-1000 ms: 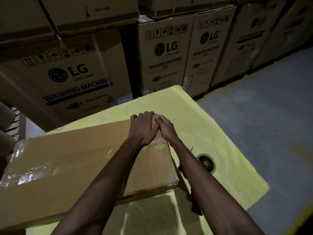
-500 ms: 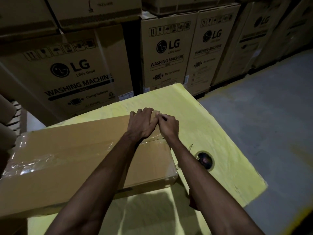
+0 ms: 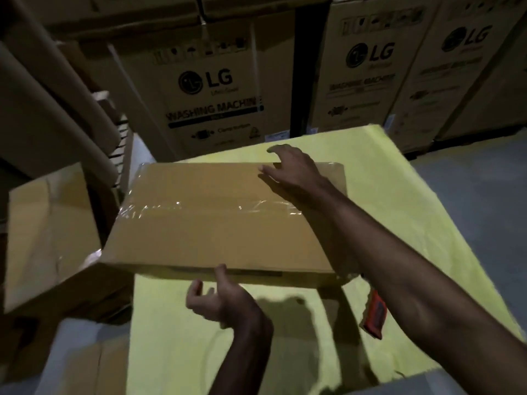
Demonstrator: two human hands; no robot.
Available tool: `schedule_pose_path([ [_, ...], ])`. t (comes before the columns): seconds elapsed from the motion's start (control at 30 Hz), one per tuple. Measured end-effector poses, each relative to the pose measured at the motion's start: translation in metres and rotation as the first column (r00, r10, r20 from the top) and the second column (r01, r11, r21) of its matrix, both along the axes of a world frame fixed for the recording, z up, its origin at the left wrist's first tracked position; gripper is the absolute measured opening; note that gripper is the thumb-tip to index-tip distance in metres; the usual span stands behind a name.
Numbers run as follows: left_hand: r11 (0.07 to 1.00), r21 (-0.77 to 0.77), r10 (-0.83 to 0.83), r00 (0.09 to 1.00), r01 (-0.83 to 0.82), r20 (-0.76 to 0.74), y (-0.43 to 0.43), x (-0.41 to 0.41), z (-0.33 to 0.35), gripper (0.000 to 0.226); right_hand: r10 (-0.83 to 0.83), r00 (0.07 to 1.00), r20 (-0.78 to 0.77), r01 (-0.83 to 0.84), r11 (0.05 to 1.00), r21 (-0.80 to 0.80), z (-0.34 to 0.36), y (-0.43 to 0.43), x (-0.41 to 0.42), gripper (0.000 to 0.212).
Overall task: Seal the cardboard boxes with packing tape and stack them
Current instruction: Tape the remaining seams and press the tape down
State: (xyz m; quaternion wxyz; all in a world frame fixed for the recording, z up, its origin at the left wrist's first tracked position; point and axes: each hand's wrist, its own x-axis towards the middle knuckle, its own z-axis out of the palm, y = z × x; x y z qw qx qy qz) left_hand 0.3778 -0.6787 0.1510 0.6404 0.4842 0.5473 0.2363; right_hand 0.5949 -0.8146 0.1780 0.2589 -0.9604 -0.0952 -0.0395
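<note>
No longer pressed together at the box's far corner, as half a second back: now parted, one to each long edge of the cardboard box [image 3: 216,232]. Left hand [image 3: 225,303] drawn back to the near edge, palm turned up, thumb tip touching the top of that edge, fingers loosely curled below and clear of the cardboard, holding nothing. Right hand [image 3: 293,172] reached across the lid to the far edge, fingers spread and relaxed, thumb lying on the top face, index finger out past the rim. Resting there, not clasped round anything. Forearm stretched diagonally over the box's right end.

Between the two hands: box lying flat on the yellow cover [image 3: 399,201], at a different angle in view than in the earlier frame. Strip of clear tape [image 3: 176,209] running lengthwise across the lid, roughly midway between the left thumb and the right hand. Left of the left hand, a second box [image 3: 54,235], just beside the first one's near-left corner; touching or not, cannot tell. Under the right forearm, an orange-red tool [image 3: 376,315] on the cover, partly hidden. Beyond the right hand, washing-machine cartons [image 3: 216,81] standing upright.
</note>
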Motion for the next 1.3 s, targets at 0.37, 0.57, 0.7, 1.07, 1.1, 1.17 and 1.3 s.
schedule_pose_path([
  [0.37,0.874,-0.327,-0.308,0.931,0.358,0.196,-0.018,-0.004,-0.017,0.126,0.125,0.941,-0.313,-0.199,0.956,-0.216,0.003,0.028,0.025,0.083],
  [0.57,0.91,-0.073,-0.38,0.892,0.408,0.246,0.016,-0.002,-0.021,0.119,0.103,0.924,-0.368,-0.07,0.992,0.101,-0.001,-0.027,-0.038,0.088],
  [0.7,0.845,0.101,-0.535,0.829,0.525,0.163,0.036,0.01,-0.019,0.102,0.088,0.941,-0.328,0.037,0.934,0.356,-0.007,-0.057,-0.093,0.097],
  [1.07,0.593,0.338,-0.798,0.59,0.731,0.125,0.05,0.079,0.025,0.057,-0.086,0.967,-0.241,0.231,0.695,0.681,-0.011,-0.09,-0.12,0.098],
  [1.1,0.587,0.35,-0.8,0.589,0.73,0.113,0.051,0.086,0.024,0.054,-0.119,0.966,-0.229,0.242,0.727,0.643,-0.013,-0.089,-0.115,0.098],
  [1.17,0.562,0.38,-0.813,0.575,0.735,0.089,0.053,0.097,0.02,0.054,-0.142,0.958,-0.249,0.265,0.769,0.581,-0.014,-0.088,-0.105,0.098],
  [1.3,0.485,0.371,-0.856,0.516,0.792,0.017,0.056,0.112,0.006,0.059,-0.012,0.907,-0.42,0.34,0.61,0.716,-0.02,-0.088,-0.087,0.081],
])
